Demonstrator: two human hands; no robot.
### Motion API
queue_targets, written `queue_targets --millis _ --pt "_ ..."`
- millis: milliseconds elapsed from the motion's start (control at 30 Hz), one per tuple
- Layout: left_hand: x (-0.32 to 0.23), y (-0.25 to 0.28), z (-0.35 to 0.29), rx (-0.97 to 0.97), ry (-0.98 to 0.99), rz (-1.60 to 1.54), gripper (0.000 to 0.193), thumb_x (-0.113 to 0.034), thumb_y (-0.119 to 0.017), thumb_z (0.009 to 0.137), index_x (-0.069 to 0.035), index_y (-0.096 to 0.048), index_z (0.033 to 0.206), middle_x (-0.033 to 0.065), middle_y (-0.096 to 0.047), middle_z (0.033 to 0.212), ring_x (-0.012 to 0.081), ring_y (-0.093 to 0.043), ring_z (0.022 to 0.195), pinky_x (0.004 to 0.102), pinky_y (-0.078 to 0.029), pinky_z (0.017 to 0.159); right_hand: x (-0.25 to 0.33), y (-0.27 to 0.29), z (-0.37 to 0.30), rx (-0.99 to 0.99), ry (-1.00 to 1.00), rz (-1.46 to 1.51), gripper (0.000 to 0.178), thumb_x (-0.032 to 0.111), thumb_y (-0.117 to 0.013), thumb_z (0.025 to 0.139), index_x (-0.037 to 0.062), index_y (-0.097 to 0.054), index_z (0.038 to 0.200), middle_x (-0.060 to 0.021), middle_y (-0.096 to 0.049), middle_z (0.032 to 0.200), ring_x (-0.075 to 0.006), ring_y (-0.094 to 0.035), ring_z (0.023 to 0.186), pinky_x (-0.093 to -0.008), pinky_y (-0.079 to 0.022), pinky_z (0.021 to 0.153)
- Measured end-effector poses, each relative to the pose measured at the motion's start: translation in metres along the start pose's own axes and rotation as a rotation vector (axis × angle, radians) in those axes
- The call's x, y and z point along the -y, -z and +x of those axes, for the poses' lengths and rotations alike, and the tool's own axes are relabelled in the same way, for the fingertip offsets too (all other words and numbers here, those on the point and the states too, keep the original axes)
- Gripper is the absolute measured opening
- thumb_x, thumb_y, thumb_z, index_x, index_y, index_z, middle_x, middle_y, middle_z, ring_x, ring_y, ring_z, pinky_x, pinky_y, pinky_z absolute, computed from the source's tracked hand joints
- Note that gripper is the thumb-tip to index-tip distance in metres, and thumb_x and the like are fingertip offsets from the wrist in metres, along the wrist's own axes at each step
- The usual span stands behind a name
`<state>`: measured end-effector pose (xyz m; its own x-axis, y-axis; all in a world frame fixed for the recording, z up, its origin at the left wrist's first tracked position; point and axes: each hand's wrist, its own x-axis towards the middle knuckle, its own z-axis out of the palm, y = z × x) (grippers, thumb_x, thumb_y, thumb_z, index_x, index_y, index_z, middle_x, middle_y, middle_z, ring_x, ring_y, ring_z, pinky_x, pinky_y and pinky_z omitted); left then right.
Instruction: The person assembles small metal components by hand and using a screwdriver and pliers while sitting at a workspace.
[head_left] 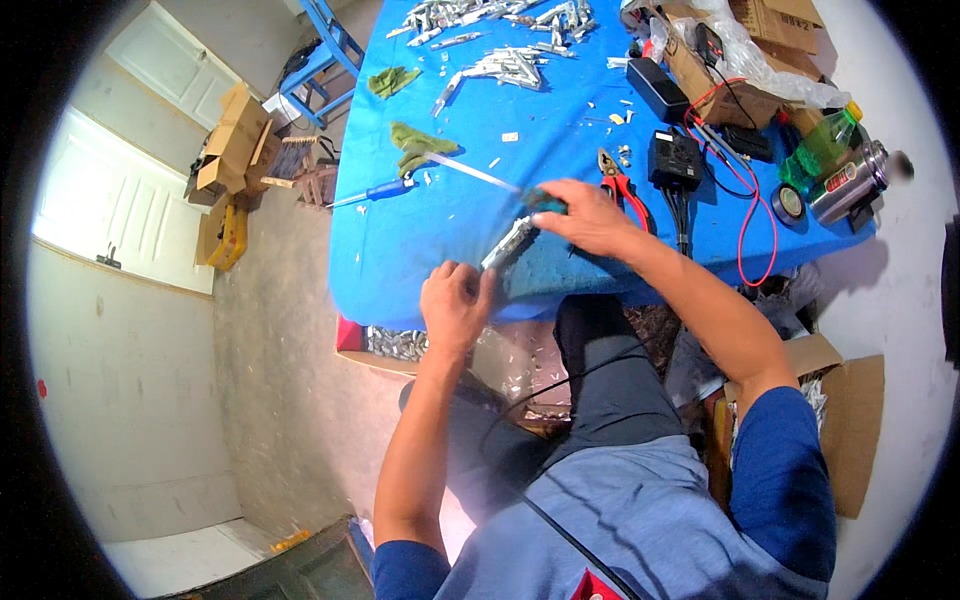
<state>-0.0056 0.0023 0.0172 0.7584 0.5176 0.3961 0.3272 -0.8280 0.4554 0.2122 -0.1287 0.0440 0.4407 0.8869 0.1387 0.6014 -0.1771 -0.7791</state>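
My right hand (592,218) is closed around the dark green handle of a screwdriver (470,172), whose pale shaft points up and left over the table and is smeared by motion. Below it, a slim silver metal piece (508,243) slants near the table's front edge. Its lower end is between the fingers of my left hand (458,302), which are closed on it. The upper end of the piece lies close to my right hand; whether they touch I cannot tell. A second screwdriver with a blue handle (388,188) lies on the cloth to the left.
On the blue-covered table (570,110) lie red-handled pliers (622,190), silver pieces (500,68) in heaps, and green rags (415,140). A black adapter (674,160), red cable, tape roll (788,203) and thermos (845,185) stand right. A box of metal parts (395,343) sits below the front edge.
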Motion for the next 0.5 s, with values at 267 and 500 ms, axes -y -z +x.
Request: queue_targets --millis 267,500 --pt "-0.001 -0.006 -0.011 -0.072 -0.02 0.039 0.028 -0.026 -0.071 0.085 -0.006 -0.058 0.071 0.0103 -0.054 0.075 0.0311 -0.053 0.074 0.0416 -0.04 0.068 0.051 0.091 -0.111 0.153 -0.18 -0.017 0.036 0.019 -0.067 0.083 0.006 -0.059 0.116 -0.0162 -0.066 0.092 -0.0299 -0.065 0.084 -0.0379 -0.049 0.078" --pt "-0.003 -0.007 -0.009 -0.069 -0.026 0.068 0.027 -0.026 -0.07 0.086 -0.006 -0.059 0.072 0.0101 -0.054 0.076 0.0315 -0.053 0.075 0.0421 -0.039 0.068 0.037 0.087 -0.138 0.098 -0.002 -0.094 0.037 0.016 -0.068 0.083 0.007 -0.061 0.118 -0.0159 -0.068 0.103 -0.0318 -0.067 0.093 -0.0362 -0.052 0.08"
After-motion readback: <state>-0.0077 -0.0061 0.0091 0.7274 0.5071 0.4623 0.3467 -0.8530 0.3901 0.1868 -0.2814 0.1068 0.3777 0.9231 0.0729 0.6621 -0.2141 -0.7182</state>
